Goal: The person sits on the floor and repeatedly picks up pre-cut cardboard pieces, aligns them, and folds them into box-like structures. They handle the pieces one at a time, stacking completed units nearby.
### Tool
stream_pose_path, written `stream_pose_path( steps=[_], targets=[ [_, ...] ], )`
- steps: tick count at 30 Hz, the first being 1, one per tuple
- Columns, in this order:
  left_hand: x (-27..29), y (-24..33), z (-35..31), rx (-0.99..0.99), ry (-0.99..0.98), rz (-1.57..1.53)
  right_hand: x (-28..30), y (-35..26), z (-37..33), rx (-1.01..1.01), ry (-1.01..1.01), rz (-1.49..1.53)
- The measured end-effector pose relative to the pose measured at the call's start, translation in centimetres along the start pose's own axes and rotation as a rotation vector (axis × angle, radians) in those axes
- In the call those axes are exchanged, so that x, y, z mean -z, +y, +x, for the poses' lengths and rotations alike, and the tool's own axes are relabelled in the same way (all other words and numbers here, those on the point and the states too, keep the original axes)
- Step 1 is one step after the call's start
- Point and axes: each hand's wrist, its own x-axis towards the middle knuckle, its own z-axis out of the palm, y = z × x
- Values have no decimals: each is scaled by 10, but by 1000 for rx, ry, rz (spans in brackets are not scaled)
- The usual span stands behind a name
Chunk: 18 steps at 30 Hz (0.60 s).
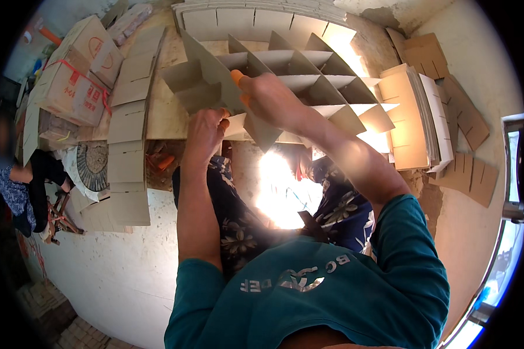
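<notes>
I see my right hand (268, 96) pinching a cardboard strip (215, 72) at twelve o'clock, fingers clamped to slot it into the divider grid (308, 87). My left hand (205, 132) grips the grid's edge, steadying.

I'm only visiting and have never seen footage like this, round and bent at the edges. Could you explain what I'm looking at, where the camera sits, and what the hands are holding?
There is no machine here: a person works with two bare hands. The one picture comes from a wide fisheye camera worn on the person's head, looking down, so straight edges curve near the rim and the forearms enter from below. The left hand and right hand, with orange-tipped fingers, both grip a slotted cardboard strip at the near end of a cardboard divider grid, a lattice of interlocked strips lying on a low work surface. Beside it lie a row of loose cardboard strips on the left, stacked flat sheets on the right, and taped cartons at far left. Another person sits at the left edge.
</notes>
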Motion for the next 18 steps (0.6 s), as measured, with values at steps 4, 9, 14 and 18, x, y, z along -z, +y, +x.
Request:
stream_pose_path(
  steps=[4,9,14,18],
  targets=[
    [1,-2,0,91,-42,-8,1,-1,7,13,-91,-102],
    [0,-4,1,13,23,27,-7,-7,8,34,-98,-148],
    [-6,-7,3,1,3,57,-22,-11,4,-18,-321,-233],
    [1,4,-1,53,22,123,-10,10,19,-160,-197,-128]
  ],
)
